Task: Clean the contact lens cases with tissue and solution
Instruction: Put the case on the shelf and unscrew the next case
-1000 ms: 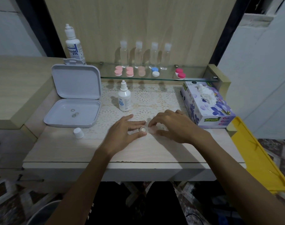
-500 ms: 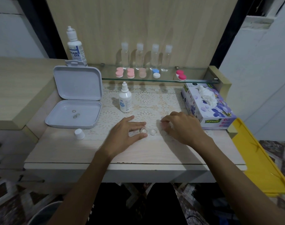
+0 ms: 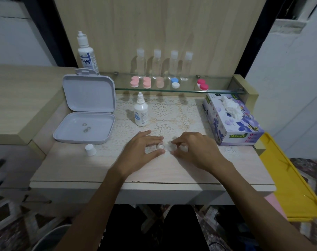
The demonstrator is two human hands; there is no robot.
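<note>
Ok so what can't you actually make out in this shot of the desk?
All from the head view:
- Clear lens case: mostly hidden by the left hand and right hand; whether its wells are capped, I cannot tell.
- Small rings in the open grey box: too small to identify.
- Small solution bottle label: too small to read.
- Yellow tray: cut off by the right edge.

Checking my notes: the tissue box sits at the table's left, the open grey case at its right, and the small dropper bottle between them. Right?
Sides swapped. The head view shows the tissue box at the right and the open grey case at the left; the dropper bottle does stand between them.
</note>
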